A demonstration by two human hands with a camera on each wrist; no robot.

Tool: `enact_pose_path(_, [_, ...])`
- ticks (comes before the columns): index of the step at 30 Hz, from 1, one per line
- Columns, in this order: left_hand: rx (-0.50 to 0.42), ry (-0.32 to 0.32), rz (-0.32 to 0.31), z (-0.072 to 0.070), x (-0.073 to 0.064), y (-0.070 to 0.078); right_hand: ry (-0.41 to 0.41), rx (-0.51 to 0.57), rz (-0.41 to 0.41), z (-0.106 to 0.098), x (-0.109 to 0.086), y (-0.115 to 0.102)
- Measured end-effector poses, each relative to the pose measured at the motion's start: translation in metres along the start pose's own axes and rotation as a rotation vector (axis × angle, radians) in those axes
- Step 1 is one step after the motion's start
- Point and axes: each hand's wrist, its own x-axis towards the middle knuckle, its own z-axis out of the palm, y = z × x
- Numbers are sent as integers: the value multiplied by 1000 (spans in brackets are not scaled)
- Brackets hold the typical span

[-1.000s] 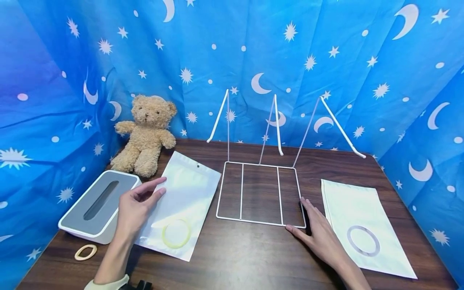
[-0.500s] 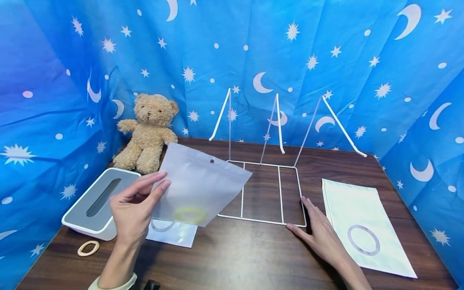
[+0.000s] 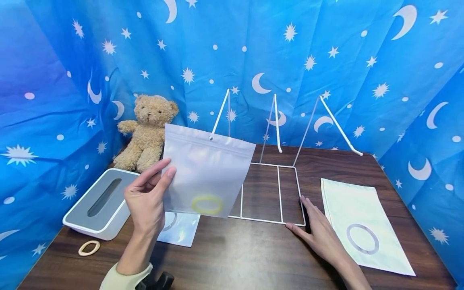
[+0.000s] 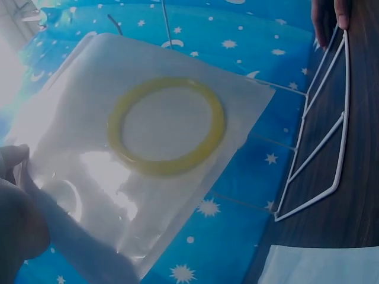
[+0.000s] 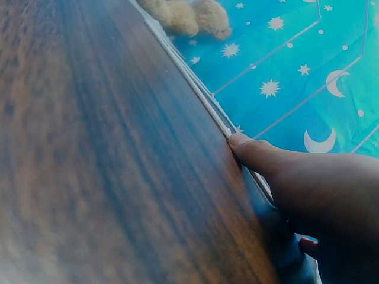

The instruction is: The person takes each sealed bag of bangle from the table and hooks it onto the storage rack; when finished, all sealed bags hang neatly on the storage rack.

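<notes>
My left hand [image 3: 148, 197] pinches the left edge of a translucent white zip bag [image 3: 203, 169] between thumb and fingers, holding it up off the table. A yellow ring [image 4: 115, 127] shows through the bag's lower part. The bag's punched hole overlaps the free end of the left prong [image 3: 220, 110] of a white wire display rack [image 3: 280, 193]. At the rack's front right corner, my right hand [image 3: 322, 233] holds the base, thumb on the front bar and fingers along the side bar. The bag hides the rack's left part.
Another bag [image 3: 185, 233] with a ring lies under the raised one. To the right lies a white bag [image 3: 351, 205] with a greyish ring. A tissue box [image 3: 81, 221], a pale wooden ring [image 3: 82, 253] and a teddy bear [image 3: 145, 139] stand or lie at left.
My left hand has lifted the bag off the one below and brought it upright, up and rightward to the left prong. The right hand keeps its place on the rack corner.
</notes>
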Motion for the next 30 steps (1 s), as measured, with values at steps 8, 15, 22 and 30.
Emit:
enact_pose_path(8, [-66, 19, -24, 0, 1, -9, 4, -3, -6, 1, -1, -1])
enact_pose_path(15, [-45, 32, -64, -1, 4, -19, 8, -3, -1, 0, -1, 0])
enact_pose_path(22, [-11, 54, -105, 4, 11, -34, 9, 0, -2, -1, -1, 1])
enact_pose_path(30, [-47, 49, -117, 13, 20, -48, 34, 8, -30, 0, -1, 2])
